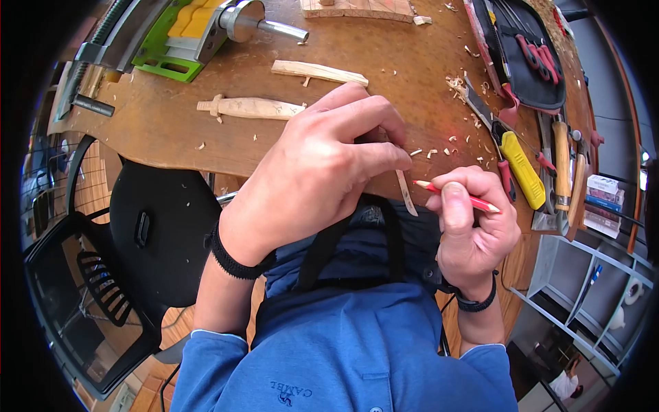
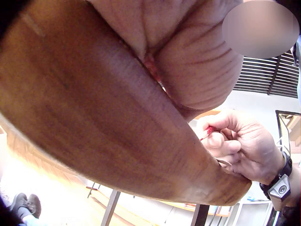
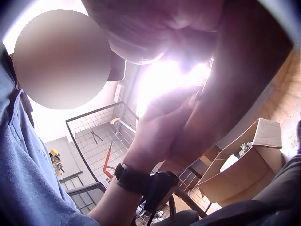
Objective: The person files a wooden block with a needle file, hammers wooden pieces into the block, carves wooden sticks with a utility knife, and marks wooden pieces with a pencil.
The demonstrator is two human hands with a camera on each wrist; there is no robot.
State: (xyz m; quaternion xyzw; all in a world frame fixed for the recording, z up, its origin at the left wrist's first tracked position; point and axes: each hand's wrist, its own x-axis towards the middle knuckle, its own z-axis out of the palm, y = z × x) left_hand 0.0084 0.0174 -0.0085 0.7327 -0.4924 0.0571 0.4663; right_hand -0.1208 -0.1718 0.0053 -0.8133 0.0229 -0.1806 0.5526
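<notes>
The left hand (image 1: 316,161) pinches a thin curved strip of wood (image 1: 406,192), whose lower end hangs past the table's front edge. To its right, the right hand (image 1: 477,230) holds a red pencil (image 1: 473,200) between thumb and fingers, its tip close to the strip but apart from it. In the left wrist view the right hand (image 2: 244,146) shows beyond the table edge with a bit of red (image 2: 209,130) between its fingers. The right wrist view shows the left hand (image 3: 164,122) by the table's edge, its grip hidden by glare. Behind the left hand lies a carved wooden piece (image 1: 254,108).
Another wooden stick (image 1: 319,71) lies farther back. A green and yellow vise (image 1: 182,41) stands at the back left. At the right are a yellow-handled knife (image 1: 522,168), a wooden-handled tool (image 1: 561,165) and a tool case (image 1: 528,55). Shavings dot the table (image 1: 165,137).
</notes>
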